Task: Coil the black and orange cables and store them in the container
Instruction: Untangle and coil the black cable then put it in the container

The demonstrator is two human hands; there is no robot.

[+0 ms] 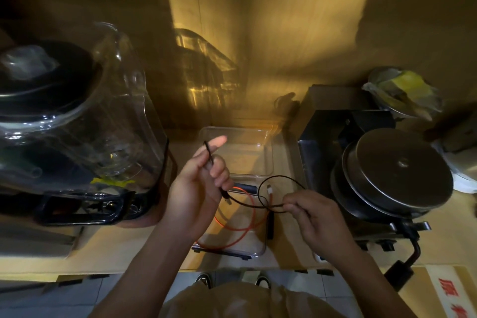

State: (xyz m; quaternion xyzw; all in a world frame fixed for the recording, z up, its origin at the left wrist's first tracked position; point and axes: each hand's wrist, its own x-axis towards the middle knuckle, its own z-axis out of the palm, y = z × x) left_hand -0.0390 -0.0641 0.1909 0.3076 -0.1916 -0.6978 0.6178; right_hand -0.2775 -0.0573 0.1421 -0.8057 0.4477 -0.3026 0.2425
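Note:
A thin black cable (pixel 280 177) runs between both hands above the counter. My left hand (pixel 198 183) is closed around one stretch of it, with an end poking up past the thumb. My right hand (pixel 313 217) pinches the cable where it crosses itself, forming one loop. Below the hands an orange cable (pixel 238 227) lies loosely curled on a clear lid with black clips (pixel 260 248). A clear empty container (pixel 269 157) sits just behind, touching the lid's far edge.
A large blender with a clear jar (pixel 85 131) stands close on the left. A black machine with a round metal plate (pixel 397 175) crowds the right. A bowl with a wrapped item (pixel 405 93) sits at back right. The counter's front edge (pixel 129 270) is near my body.

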